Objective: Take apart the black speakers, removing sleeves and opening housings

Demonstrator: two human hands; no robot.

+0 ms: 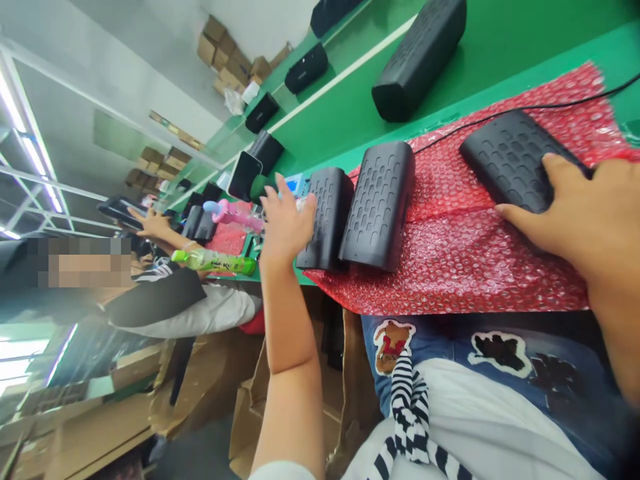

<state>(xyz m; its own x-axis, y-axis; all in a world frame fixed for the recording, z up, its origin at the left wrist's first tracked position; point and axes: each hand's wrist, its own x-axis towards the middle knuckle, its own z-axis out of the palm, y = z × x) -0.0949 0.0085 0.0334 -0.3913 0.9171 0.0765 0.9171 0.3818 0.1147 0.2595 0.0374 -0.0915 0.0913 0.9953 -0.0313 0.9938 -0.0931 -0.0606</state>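
My right hand grips the near right end of a black portable speaker with a scale-like textured top, its thumb along the near side. The speaker lies on red bubble wrap. My left hand is raised with its fingers spread, beside the left one of two similar speakers. That left speaker and its neighbour stand close together at the wrap's left edge. A small device with a blue screen is partly hidden behind my left fingers.
A black cable crosses the wrap. Beyond is a green conveyor belt carrying several speakers, including a large one. Left are a green-capped bottle, a pink object and a co-worker holding a dark device. Cardboard boxes stand below.
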